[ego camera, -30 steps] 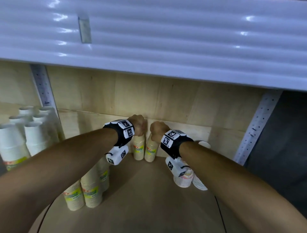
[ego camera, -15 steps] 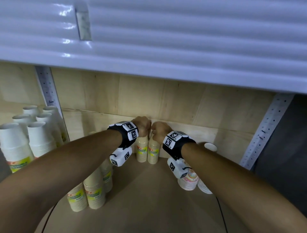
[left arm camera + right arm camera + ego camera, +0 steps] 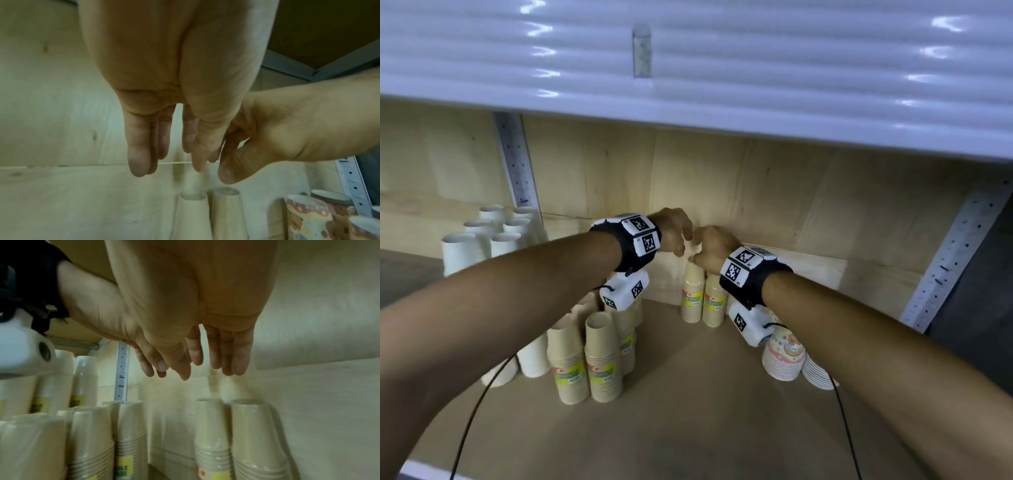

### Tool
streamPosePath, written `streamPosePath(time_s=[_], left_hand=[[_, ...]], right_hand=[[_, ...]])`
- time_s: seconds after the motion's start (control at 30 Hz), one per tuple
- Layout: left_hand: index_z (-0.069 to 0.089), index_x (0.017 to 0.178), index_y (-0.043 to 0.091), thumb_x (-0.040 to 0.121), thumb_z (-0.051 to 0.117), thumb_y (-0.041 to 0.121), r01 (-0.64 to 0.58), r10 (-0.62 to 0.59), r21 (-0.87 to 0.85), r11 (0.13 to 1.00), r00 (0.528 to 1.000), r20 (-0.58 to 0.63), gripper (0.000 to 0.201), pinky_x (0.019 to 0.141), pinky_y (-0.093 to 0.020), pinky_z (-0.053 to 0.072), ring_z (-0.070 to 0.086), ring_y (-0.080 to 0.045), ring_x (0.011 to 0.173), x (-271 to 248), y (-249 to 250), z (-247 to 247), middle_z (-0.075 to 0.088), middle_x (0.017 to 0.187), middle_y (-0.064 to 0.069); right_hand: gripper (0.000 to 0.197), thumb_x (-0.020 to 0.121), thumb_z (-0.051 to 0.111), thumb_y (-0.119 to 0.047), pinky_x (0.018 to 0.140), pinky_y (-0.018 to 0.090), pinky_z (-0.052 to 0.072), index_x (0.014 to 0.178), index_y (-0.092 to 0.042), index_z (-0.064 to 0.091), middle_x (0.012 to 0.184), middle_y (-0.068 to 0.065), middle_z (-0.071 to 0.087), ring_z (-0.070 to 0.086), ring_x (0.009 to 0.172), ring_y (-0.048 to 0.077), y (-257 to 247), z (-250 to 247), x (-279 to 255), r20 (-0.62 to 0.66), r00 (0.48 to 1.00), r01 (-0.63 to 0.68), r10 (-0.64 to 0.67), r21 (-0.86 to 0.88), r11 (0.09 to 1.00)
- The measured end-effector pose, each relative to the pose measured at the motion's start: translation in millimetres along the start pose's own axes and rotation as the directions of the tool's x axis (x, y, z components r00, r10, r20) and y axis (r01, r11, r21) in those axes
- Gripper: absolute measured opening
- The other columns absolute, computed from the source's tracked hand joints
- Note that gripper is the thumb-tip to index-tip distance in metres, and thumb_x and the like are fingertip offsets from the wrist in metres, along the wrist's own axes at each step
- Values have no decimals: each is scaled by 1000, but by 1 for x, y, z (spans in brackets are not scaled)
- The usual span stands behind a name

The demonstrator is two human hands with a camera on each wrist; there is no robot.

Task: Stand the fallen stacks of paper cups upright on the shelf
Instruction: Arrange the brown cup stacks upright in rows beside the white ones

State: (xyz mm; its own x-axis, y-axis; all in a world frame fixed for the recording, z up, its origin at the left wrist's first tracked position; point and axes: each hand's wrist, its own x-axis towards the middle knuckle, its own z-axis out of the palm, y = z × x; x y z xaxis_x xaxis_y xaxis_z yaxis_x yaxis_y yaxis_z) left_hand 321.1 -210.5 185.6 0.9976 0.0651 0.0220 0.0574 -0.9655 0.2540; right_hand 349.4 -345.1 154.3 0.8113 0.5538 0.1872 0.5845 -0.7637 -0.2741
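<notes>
Both hands hang just above two kraft paper-cup stacks at the back of the shelf [image 3: 688, 428]. The left hand [image 3: 674, 230] and the right hand [image 3: 711, 247] sit close together over the pair, fingers pointing down. The wrist views show the fingers nearly straight and loose, with nothing between them and a gap of air above the cup tops, so both hands are empty and relaxed.

The left back stack [image 3: 692, 295] and the right back stack [image 3: 715, 300] stand upright, bottoms up, touching each other and set against the plywood back wall [image 3: 774, 205]. That placement makes sense: the wall and the neighbouring stack each give a tall, narrow column something to lean on. Hovering directly overhead probably lets the fingers catch either stack if it starts to tip.

Nearer the front left, more kraft stacks [image 3: 602, 363] and plain white stacks [image 3: 532, 359] also stand upright in a cluster. To the right, printed cup stacks [image 3: 783, 356] sit partly hidden under the right forearm; they seem upright, but I cannot tell for certain. No stack visibly lies on its side, so the task looks close to done.
</notes>
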Motion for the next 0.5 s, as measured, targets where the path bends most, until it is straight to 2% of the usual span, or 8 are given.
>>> streamPosePath(time_s=[0.1, 0.2, 0.23, 0.33, 0.43, 0.5], left_hand=[[64, 118, 20, 82, 75, 14, 29, -29, 31, 999, 1000, -2, 38, 77, -31, 51, 54, -19, 99, -16, -12, -16, 49, 124, 1], [65, 113, 20, 81, 75, 13, 60, -61, 37, 998, 998, 17, 34, 61, -27, 53, 61, -22, 92, -37, -24, -31, 54, 117, -1], [66, 111, 20, 81, 75, 13, 73, -73, 29, 997, 997, 25, 32, 60, -27, 54, 64, -24, 91, -44, -30, -35, 56, 112, -1], [68, 99, 24, 79, 75, 13, 110, -111, 21, 994, 992, 51, 24, 67, -32, 59, 67, -25, 89, -65, -45, -43, 59, 96, 1], [69, 93, 24, 78, 75, 13, 134, -137, 46, 990, 988, 66, 19, 58, -27, 52, 65, -19, 72, -84, -58, -47, 63, 82, 0], [71, 92, 20, 78, 73, 11, 153, -157, 53, 987, 984, 84, 17, 55, -24, 50, 63, -17, 63, -95, -64, -48, 64, 76, -2]], right_hand=[[41, 85, 64, -17, 78, 25, 46, 125, -11, 59, 122, 7, 61, 61, 108, 25, -23, -3, -3, 9, 999, 54, -54, 26, 998], [35, 83, 65, -23, 77, 28, 51, 117, -14, 62, 110, 7, 64, 63, 100, 26, -48, -1, -7, 18, 996, 82, -83, 54, 995], [34, 83, 66, -25, 77, 28, 52, 116, -15, 63, 108, 6, 64, 64, 98, 26, -56, 1, -9, 18, 996, 92, -93, 58, 994], [32, 83, 66, -29, 77, 29, 52, 112, -15, 64, 108, 6, 64, 63, 96, 25, -79, 5, -16, 39, 991, 123, -126, 72, 990], [27, 84, 65, -27, 81, 32, 56, 107, -12, 68, 109, 5, 66, 64, 94, 23, -99, 9, -25, 71, 983, 163, -169, 86, 983], [24, 83, 66, -27, 78, 31, 56, 102, -12, 70, 107, 6, 67, 65, 92, 23, -110, 12, -33, 87, 978, 179, -189, 111, 978]])
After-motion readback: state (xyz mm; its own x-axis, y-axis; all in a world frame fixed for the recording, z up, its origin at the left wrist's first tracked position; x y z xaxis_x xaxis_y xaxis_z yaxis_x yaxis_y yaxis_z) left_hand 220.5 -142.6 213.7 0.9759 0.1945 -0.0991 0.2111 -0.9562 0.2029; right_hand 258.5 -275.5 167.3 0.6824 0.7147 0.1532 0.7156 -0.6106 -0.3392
